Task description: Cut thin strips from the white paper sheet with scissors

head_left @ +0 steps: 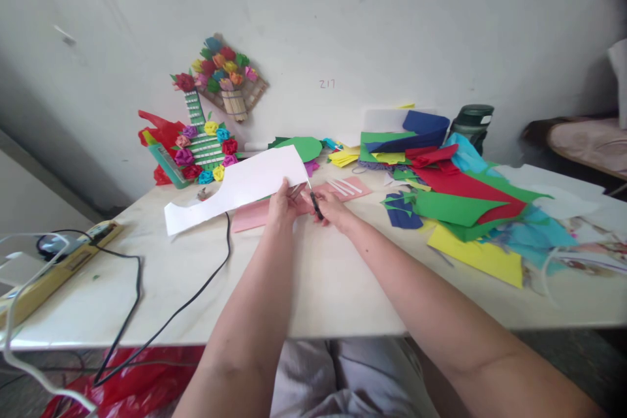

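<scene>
My left hand [283,204] grips a large white paper sheet [245,177] by its right part, thumb on top. The sheet has a curved cut-out along its lower left edge. In my right hand [329,206] is a pair of scissors [315,201], its blades pointing up at the right edge of the white sheet. Whether the blades are parted is too small to tell. Beneath both hands lies a pink paper sheet [251,215], with several thin white paper strips [345,187] on its right end.
Coloured paper scraps [470,202] pile up on the right, before a dark green bottle [473,127]. Paper-flower crafts [208,144] and a green glue bottle [167,164] stand at the back left. A black cable [196,297] crosses the table from a power strip [63,268].
</scene>
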`<state>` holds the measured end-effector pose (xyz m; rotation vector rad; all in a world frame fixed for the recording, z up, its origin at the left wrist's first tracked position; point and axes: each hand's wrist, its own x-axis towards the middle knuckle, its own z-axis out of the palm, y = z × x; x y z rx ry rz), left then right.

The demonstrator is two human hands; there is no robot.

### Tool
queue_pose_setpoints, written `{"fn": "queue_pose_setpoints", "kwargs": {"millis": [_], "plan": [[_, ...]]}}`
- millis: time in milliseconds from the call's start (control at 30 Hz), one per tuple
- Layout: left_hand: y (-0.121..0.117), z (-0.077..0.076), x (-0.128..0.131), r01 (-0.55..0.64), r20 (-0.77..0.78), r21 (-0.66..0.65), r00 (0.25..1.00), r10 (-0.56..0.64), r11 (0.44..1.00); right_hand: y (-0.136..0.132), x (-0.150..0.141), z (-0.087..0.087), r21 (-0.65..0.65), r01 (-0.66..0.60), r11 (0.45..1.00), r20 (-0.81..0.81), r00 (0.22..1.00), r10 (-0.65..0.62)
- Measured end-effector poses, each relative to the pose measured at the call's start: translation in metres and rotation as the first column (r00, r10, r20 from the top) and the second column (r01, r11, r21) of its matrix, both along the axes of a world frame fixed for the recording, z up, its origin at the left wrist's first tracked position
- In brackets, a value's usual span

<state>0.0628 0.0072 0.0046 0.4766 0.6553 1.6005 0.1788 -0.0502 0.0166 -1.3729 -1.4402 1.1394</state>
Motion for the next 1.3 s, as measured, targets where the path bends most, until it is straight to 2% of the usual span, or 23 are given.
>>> {"fn": "queue_pose_setpoints", "kwargs": {"millis": [267,733,1300], "plan": [[-0.0060,0.0046,0.0019,0.014,-0.030,-0.028,0.999,-0.015,1.000,-0.0019,0.0004,0.0022,0.001,-0.010,1.000,0.010,1.000,0.010],[-0.0082,0.0053,0.0033,0.010,-0.016,0.003,1.000,-0.010,1.000,0.0011,0.0003,-0.0013,0.007,-0.018,1.000,0.021,1.000,0.018],[-0.0030,0.0010,0.0009,0.026,-0.005,-0.016,1.000,-0.027,1.000,-0.0011,-0.0007,0.0001,0.038,-0.027,0.999,0.058,0.998,0.025]]}}
